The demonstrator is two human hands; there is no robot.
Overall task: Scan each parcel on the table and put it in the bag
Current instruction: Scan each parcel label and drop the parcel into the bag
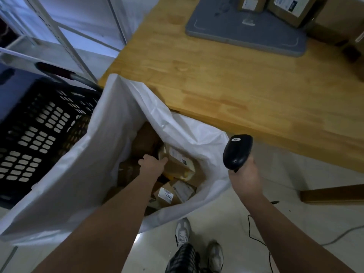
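Hands at a white bag [94, 158]: the left hand [152, 164] reaches inside and grips a parcel [178, 163] lying on other boxes [167, 195]. Beside the bag, the right hand [246, 179] clasps a black scanner [237, 151]. Beyond it, more parcels [291, 10] sit on the table [226, 85].

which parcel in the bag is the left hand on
The tan box with the white label, uppermost in the white bag: the left hand grips its edge. The box labelled 4302 lies nearer the camera, untouched.
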